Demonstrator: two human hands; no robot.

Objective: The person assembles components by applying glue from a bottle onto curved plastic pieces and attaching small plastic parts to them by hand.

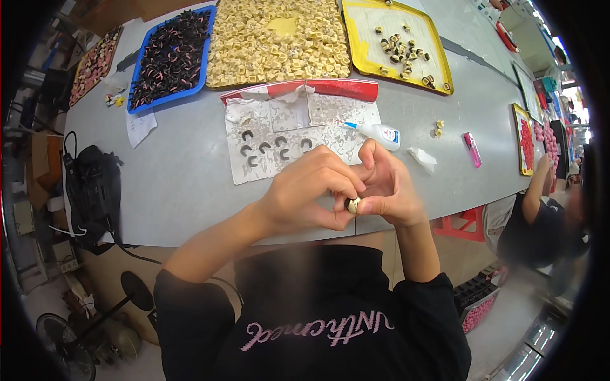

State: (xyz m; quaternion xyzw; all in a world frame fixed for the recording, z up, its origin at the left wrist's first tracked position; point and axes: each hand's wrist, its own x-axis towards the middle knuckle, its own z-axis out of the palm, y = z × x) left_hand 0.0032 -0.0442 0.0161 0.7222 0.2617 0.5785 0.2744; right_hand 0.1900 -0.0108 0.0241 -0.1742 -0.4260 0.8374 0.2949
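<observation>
Bench (178, 190) runs across in front of the person. Along its far edge, left to right: a small tray (94, 63) at the far left corner, then a tray of dark pieces (170, 58), a large tray of cube pieces (277, 42), and a tray holding a few scattered pieces (398, 43). Nearer, at centre, a plastic sheet (298, 136) carrying curved pieces (264, 149). Glue bottle (380, 133) lies at the sheet's right edge. Right of it: two loose cubes (438, 128), a crumpled scrap (422, 159), a lighter (472, 150). Paper slip (140, 126) left of the sheet. Bag (93, 190) at the bench's left end. Both hands meet over the near edge, left hand (305, 193) and right hand (384, 187) touching, a small piece (353, 205) between them. Another person (540, 222) sits to the right.
</observation>
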